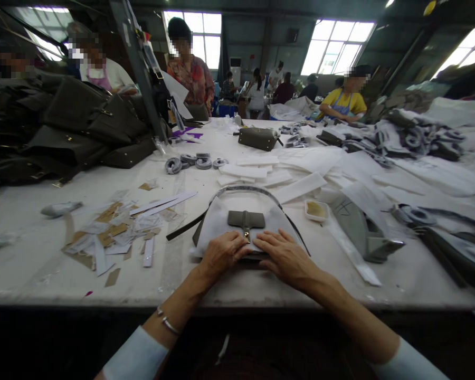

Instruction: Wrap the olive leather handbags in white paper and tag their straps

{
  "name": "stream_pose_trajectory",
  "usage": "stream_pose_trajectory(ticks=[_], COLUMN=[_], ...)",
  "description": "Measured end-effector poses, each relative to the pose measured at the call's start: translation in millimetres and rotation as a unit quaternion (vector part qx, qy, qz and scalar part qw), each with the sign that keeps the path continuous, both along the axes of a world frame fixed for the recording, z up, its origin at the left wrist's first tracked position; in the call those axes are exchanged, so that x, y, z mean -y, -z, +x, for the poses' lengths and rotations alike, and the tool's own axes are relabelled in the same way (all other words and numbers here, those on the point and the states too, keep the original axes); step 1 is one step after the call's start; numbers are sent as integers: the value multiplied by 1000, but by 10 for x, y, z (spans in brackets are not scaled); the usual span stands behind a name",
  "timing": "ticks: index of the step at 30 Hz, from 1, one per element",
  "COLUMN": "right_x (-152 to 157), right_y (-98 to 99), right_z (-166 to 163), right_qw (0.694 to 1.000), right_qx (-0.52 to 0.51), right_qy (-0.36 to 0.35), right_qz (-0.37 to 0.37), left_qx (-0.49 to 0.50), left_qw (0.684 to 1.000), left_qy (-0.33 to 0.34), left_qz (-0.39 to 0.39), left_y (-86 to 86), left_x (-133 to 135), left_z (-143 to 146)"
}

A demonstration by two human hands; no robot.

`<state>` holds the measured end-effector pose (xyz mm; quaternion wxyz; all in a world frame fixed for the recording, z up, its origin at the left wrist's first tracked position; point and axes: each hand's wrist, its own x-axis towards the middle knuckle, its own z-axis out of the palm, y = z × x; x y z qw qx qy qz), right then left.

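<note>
A grey-green handbag (198,236) lies on the worktable in front of me, its front mostly covered by white tissue paper (218,220). Its flap strap (246,218) with a gold clasp (247,236) shows over the paper, and the wrapped handle (245,188) arches behind. My left hand (221,253) is closed at the bag's near edge, fingers and thumb bent together beside the clasp. On the other side of the clasp, my right hand (287,257) rests flat on the paper-covered bag with its fingers stretched out. A dark loose strap (186,226) sticks out to the left.
Tags and paper scraps (119,232) litter the table's left. Dark bags (71,121) are heaped beyond, by a metal post (140,68). To the right are a small dish (316,210), a paper-wrapped bag (354,221) and white sheets (301,187). Several people work farther back.
</note>
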<state>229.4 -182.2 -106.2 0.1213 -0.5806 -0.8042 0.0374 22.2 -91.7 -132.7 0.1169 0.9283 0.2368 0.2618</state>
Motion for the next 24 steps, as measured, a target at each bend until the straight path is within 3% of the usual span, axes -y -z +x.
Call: stream_pose_trajectory(ticks=[5, 10, 15, 19, 24], right_x=[62, 82, 88, 88, 115], right_y=[238, 194, 137, 224, 350], right_z=[-49, 18, 64, 67, 87], right_qw=[995, 994, 996, 996, 996], right_qx=[66, 53, 14, -1, -1], right_qy=[35, 52, 65, 64, 59], right_qz=[73, 83, 54, 56, 70], left_qx=[-16, 1, 12, 51, 95], left_qw=[993, 985, 978, 970, 969], left_qy=[42, 13, -35, -58, -61], left_qz=[106, 173, 204, 232, 221], left_y=[32, 75, 84, 109, 272], left_x=[24, 91, 163, 235, 317], left_z=[-79, -99, 1, 141, 237])
